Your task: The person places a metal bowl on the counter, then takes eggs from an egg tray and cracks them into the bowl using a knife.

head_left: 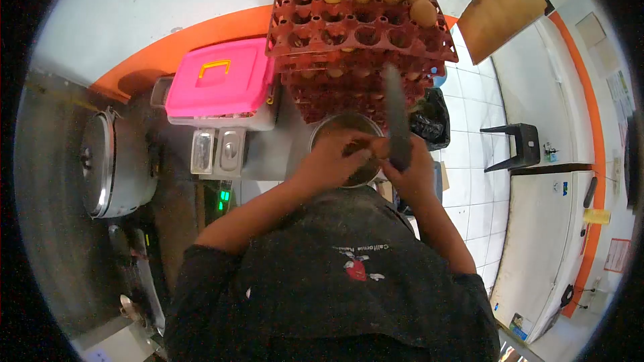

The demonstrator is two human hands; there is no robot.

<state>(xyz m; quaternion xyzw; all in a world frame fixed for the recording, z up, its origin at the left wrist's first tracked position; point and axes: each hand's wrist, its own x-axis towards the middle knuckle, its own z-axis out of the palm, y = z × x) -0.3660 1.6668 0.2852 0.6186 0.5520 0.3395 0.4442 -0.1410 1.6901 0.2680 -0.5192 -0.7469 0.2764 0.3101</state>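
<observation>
Now my right grip (417,165) holds a knife (397,117), tip pointing away, just right of what looks like an egg (380,147) in my left grip (337,157)

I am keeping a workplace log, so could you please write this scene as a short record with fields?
Left hand: fingers at what looks like an egg
Right hand: holds a knife, blade pointing away from the wearer
Under the hands: round bowl
Beyond bowl: stacked red egg trays, top one partly filled
Left of trays: box with pink lid
Unclear: whether the shell is cracked
</observation>
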